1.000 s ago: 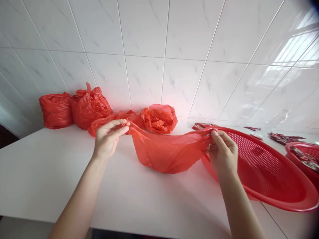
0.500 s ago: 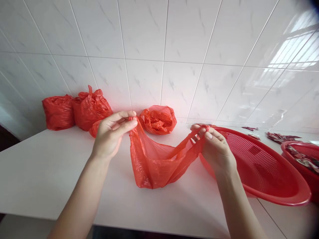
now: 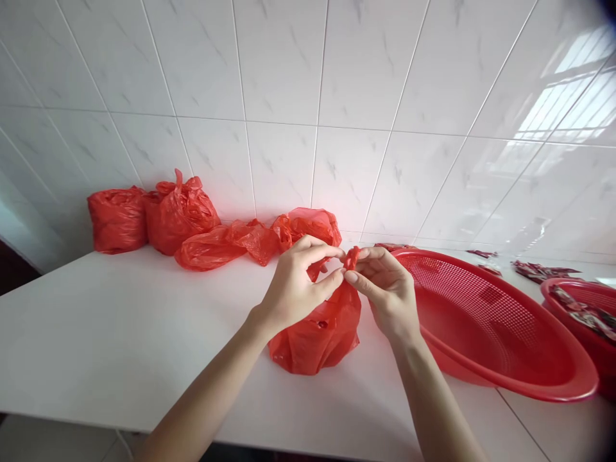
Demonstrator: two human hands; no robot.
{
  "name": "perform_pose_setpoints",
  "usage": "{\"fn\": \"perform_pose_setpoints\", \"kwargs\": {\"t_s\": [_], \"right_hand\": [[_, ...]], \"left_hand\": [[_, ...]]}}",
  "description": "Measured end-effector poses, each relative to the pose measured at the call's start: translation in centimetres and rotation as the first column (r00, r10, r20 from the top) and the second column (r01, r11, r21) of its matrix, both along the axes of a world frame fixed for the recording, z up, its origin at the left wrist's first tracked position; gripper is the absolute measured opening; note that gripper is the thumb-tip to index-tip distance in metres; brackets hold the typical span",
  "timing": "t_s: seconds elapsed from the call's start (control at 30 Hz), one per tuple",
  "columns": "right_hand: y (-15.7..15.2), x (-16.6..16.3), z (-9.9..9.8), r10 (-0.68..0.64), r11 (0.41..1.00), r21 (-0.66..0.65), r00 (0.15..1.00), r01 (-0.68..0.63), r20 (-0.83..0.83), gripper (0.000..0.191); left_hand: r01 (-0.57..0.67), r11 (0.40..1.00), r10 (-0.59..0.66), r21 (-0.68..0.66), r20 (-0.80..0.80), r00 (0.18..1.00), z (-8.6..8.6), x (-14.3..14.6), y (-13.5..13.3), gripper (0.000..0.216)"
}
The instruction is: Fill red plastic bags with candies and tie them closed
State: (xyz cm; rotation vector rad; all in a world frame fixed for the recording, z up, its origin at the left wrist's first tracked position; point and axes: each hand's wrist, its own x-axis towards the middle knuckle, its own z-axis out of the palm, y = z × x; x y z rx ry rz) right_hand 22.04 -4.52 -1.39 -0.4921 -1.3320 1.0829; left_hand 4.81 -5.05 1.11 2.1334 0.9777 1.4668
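Left hand (image 3: 293, 289) and right hand (image 3: 385, 292) pinch the handles of a red bag (image 3: 317, 333) on the table (image 3: 120, 333). Film looks thin, limp, slippery and light; best gripped at the bunched handles.

So the bag (image 3: 317, 333) sits on the worktop (image 3: 96, 333) about mid-scene, both hands right above it: left hand (image 3: 293, 289) on its left, right hand (image 3: 389, 292) on its right. Just right of the bag is a big basket (image 3: 505, 346), with a second basket (image 3: 582, 314) further right at the edge. Far left along the wall (image 3: 289, 96) there's a row of tied bags (image 3: 154, 215), then a loose bag (image 3: 221, 244) nearer the middle.
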Motion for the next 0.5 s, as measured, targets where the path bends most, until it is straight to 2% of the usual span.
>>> {"fn": "perform_pose_setpoints", "kwargs": {"t_s": [0.13, 0.3, 0.5], "right_hand": [[0.2, 0.4, -0.1, -0.005, 0.999, -0.037, 1.000, 0.005, -0.023, 0.033], [0.6, 0.6, -0.8, 0.033, 0.999, 0.006, 0.998, -0.034, 0.051, 0.023], [1.1, 0.5, -1.5, 0.019, 1.000, -0.005, 0.995, -0.019, 0.100, 0.031]], "left_hand": [[0.044, 0.999, -0.044, -0.009, 0.004, 0.999, -0.3, 0.2, 0.5, 0.018], [0.072, 0.996, -0.072, -0.051, -0.001, 0.997, -0.7, 0.1, 1.3, 0.017], [0.081, 0.993, -0.085, -0.089, -0.037, 0.996, -0.3, -0.5, 2.2, 0.019]]}}
